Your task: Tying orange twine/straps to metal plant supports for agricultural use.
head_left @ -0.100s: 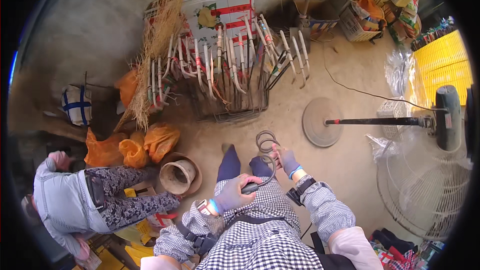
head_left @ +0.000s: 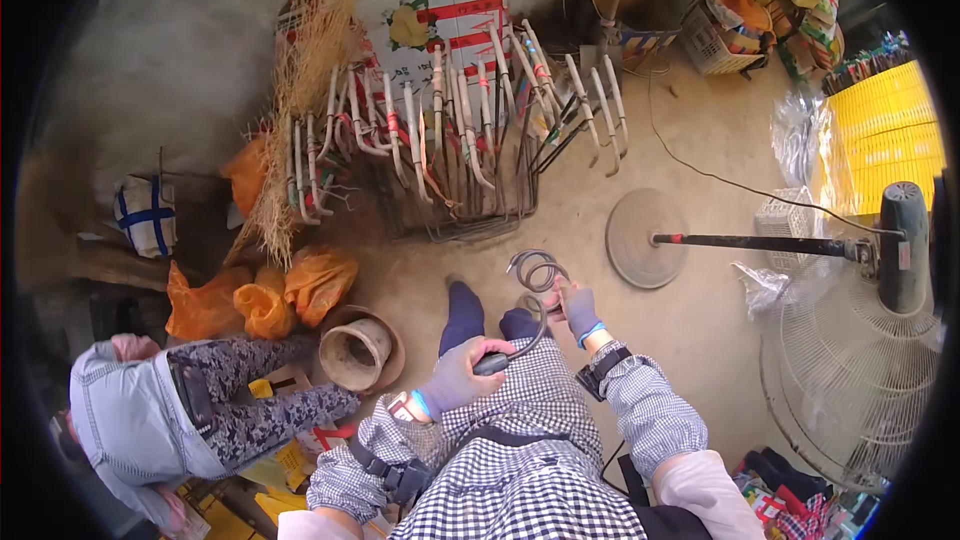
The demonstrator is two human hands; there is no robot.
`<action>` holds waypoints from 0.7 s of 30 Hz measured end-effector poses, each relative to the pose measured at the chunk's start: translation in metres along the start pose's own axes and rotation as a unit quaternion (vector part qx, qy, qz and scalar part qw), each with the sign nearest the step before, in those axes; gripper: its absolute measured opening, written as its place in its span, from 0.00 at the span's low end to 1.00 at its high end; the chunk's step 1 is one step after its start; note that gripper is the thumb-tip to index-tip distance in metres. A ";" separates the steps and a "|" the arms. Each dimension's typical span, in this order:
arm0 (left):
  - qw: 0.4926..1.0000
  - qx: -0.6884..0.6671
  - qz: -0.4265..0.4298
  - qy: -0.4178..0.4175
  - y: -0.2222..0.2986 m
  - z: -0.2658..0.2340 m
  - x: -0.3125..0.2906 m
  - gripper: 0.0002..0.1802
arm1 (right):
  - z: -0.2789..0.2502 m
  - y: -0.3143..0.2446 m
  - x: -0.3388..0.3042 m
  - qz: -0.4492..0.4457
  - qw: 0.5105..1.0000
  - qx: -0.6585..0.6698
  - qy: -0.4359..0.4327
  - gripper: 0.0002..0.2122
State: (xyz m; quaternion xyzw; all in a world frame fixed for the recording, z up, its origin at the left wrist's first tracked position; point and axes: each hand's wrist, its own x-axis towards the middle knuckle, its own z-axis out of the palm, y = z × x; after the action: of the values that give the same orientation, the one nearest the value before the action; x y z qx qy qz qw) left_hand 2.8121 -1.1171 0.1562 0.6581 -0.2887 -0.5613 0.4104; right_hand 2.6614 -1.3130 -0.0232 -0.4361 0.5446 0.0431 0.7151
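A dark cable [head_left: 542,324] runs between my two gloved hands, over the lap of my checked apron. My left hand [head_left: 460,380] is closed around a thick dark grip-like end [head_left: 490,364] of the cable; its exact kind is unclear. Farther forward, to the right, my right hand [head_left: 576,308] pinches the cable. Beyond its fingers a few loose loops [head_left: 537,258] of the cable hang over the floor. Both hands wear grey gloves with pale fingertips showing.
A metal rack [head_left: 455,232] holding several hooked pipes stands ahead. A pedestal fan [head_left: 850,360] is at right, its round base [head_left: 645,240] on the floor. At left are a bucket [head_left: 355,352], orange bags [head_left: 320,280] and a bending person [head_left: 150,405].
The cable loops beyond my right hand have swung and opened out to the right. My left hand has shifted slightly left with the dark end still in it.
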 end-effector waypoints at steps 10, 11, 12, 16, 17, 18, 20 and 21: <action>0.988 -0.090 -0.103 -0.073 -0.095 -0.081 0.107 0.25 | 0.030 -0.056 0.138 0.143 0.893 0.229 -0.361 0.21; 0.982 -0.150 -0.077 -0.081 -0.119 -0.084 0.124 0.26 | 0.046 -0.065 0.141 0.093 0.908 0.151 -0.380 0.19; 0.971 -0.213 -0.053 -0.097 -0.148 -0.085 0.138 0.28 | 0.056 -0.070 0.144 0.101 0.907 0.145 -0.382 0.19; 0.949 0.297 0.022 0.106 -0.220 -0.123 0.224 0.42 | 0.086 -0.094 0.203 0.031 0.866 -0.150 -0.476 0.18; 0.928 0.352 0.061 0.107 -0.229 -0.130 0.244 0.43 | 0.093 -0.087 0.224 0.059 0.843 -0.170 -0.507 0.18; 0.902 0.406 0.100 0.106 -0.243 -0.139 0.262 0.44 | 0.103 -0.087 0.238 0.086 0.819 -0.191 -0.535 0.18; 0.884 0.433 0.118 0.134 -0.280 -0.163 0.298 0.44 | 0.118 -0.091 0.272 0.052 0.805 -0.252 -0.535 0.18; 0.865 0.459 0.135 0.153 -0.299 -0.174 0.314 0.44 | 0.124 -0.087 0.295 0.038 0.789 -0.257 -0.557 0.18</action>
State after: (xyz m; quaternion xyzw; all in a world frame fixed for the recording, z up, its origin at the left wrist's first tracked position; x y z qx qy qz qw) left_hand 3.0212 -1.1954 -0.2539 0.8040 -0.5337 -0.1970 0.1727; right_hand 2.9189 -1.4057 -0.2110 -0.4831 0.0367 0.4438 0.7539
